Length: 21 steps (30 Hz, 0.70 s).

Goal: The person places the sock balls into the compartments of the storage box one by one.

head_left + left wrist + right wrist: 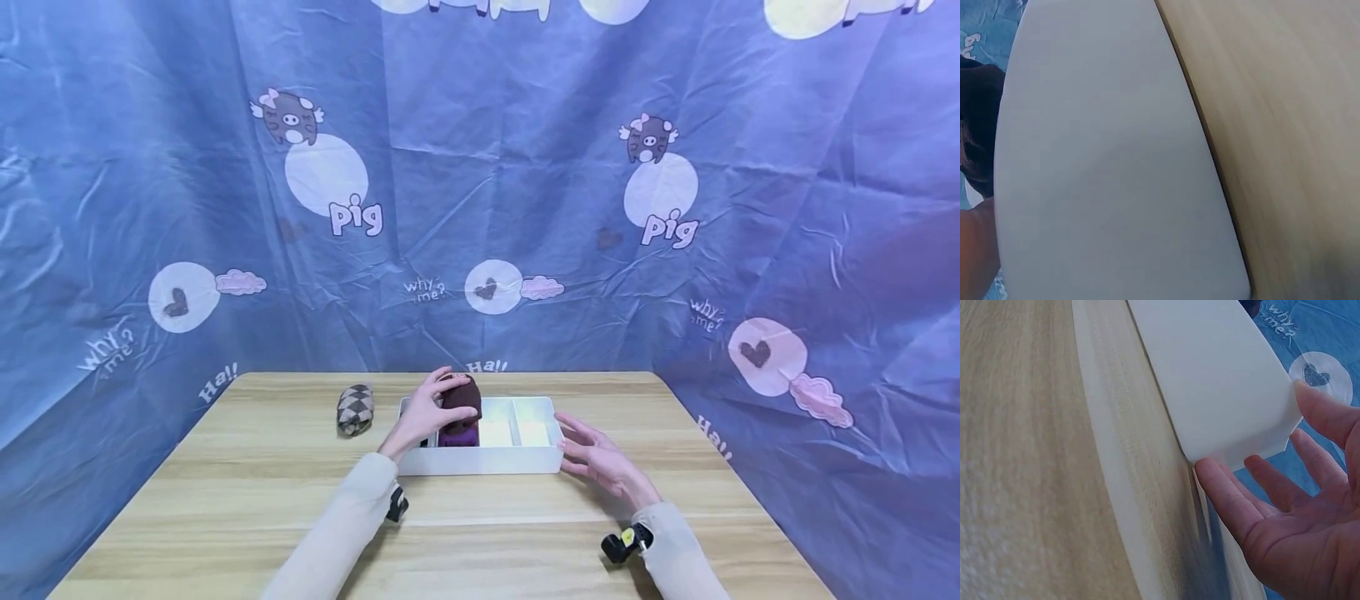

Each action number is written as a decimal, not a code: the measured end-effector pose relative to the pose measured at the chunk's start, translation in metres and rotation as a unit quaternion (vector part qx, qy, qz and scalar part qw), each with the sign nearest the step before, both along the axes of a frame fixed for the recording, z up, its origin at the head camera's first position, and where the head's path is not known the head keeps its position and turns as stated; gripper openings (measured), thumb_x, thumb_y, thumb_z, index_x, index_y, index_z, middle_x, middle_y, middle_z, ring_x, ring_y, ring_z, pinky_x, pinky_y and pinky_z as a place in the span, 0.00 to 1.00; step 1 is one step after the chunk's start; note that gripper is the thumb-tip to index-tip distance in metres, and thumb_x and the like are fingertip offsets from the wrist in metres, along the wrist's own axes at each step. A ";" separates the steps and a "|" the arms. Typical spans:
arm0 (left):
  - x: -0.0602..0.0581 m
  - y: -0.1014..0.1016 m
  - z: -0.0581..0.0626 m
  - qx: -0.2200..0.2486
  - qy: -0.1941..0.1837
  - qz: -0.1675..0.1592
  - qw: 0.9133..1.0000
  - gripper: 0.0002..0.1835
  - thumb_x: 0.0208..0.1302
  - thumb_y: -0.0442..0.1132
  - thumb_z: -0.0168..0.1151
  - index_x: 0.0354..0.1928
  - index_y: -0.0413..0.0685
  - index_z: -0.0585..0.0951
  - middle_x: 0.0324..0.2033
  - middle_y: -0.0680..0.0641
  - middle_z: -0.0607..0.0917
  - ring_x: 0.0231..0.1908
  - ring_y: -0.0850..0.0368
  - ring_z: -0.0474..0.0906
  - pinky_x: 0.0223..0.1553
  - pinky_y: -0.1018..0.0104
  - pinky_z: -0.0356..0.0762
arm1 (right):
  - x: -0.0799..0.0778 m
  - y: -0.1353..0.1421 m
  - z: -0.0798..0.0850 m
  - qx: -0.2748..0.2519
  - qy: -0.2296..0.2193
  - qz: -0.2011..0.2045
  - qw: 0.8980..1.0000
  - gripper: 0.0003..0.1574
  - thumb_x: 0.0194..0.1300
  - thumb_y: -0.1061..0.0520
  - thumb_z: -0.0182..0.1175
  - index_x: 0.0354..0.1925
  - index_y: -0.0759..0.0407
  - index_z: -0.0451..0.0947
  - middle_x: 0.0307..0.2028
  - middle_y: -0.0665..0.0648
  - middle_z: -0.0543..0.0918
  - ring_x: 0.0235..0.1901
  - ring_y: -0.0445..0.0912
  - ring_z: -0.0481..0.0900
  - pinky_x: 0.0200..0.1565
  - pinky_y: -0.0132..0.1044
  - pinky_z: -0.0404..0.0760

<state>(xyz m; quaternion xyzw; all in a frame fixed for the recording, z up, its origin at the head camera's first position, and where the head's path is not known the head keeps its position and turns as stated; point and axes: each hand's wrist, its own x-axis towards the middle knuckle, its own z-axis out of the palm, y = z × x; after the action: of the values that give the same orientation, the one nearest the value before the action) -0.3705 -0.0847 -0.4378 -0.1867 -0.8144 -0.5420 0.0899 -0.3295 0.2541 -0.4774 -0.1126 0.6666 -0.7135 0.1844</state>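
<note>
Over the second compartment from the left of a white divided box (pixel 495 461), my left hand (pixel 422 414) holds a dark brown folded sock (pixel 463 402) between thumb and fingers. Directly below the sock, a purple folded cloth (pixel 459 438) lies in that compartment. Something black shows in the leftmost compartment, mostly behind the hand. White floor shows in the two right compartments. My right hand (pixel 1297 512), fingers extended and spread, touches the right end of the box. In the left wrist view the box's front wall (pixel 1104 150) hides most of the left hand.
A grey-and-brown diamond-patterned sock bundle (pixel 356 409) lies on the wooden table (pixel 480 542), left of the box. Behind and beside the table hangs a blue printed curtain (pixel 480 208). Small black wrist cameras sit at both cuffs.
</note>
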 end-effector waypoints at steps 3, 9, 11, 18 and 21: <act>-0.001 0.006 0.001 0.006 -0.001 -0.021 1.000 0.31 0.47 0.45 0.79 0.57 0.57 0.82 0.72 0.41 0.61 0.67 0.37 0.65 0.65 0.45 0.67 | 0.000 -0.001 0.001 -0.005 0.000 0.001 1.000 0.47 0.71 0.60 0.56 0.78 0.56 0.43 0.76 0.71 0.44 0.57 0.46 0.77 0.60 0.45 0.77; -0.002 0.023 0.003 -0.015 0.022 -0.041 0.999 0.33 0.45 0.44 0.81 0.58 0.55 0.82 0.74 0.37 0.56 0.63 0.35 0.69 0.61 0.45 0.71 | 0.000 -0.003 0.002 -0.007 -0.003 0.000 1.000 0.47 0.70 0.61 0.56 0.78 0.57 0.42 0.76 0.70 0.44 0.56 0.44 0.77 0.60 0.45 0.76; -0.002 0.029 0.003 -0.019 0.036 -0.040 0.998 0.33 0.44 0.43 0.81 0.57 0.54 0.82 0.73 0.35 0.54 0.63 0.34 0.69 0.61 0.45 0.72 | 0.000 -0.003 0.002 -0.008 0.001 0.003 1.000 0.47 0.71 0.61 0.55 0.78 0.57 0.41 0.76 0.71 0.43 0.57 0.44 0.77 0.61 0.45 0.76; -0.002 0.048 0.000 -0.032 0.083 0.012 0.996 0.28 0.44 0.44 0.81 0.52 0.54 0.85 0.71 0.33 0.59 0.67 0.32 0.64 0.61 0.38 0.69 | -0.002 -0.003 0.001 -0.012 0.003 0.002 1.000 0.46 0.72 0.62 0.54 0.78 0.58 0.41 0.75 0.72 0.44 0.57 0.45 0.77 0.61 0.44 0.76; -0.004 0.053 -0.003 -0.042 0.090 0.032 0.995 0.27 0.44 0.44 0.80 0.51 0.57 0.85 0.69 0.36 0.65 0.67 0.36 0.64 0.59 0.39 0.71 | -0.003 -0.004 0.000 -0.015 0.001 -0.002 1.000 0.45 0.72 0.63 0.53 0.77 0.58 0.42 0.75 0.72 0.45 0.57 0.44 0.77 0.60 0.43 0.77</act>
<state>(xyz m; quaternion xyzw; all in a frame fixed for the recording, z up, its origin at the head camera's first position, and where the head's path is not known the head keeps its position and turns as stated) -0.3744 -0.0315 -0.4406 -0.2117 -0.8305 -0.4857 0.1721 -0.3325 0.2500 -0.4769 -0.1148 0.6564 -0.7236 0.1801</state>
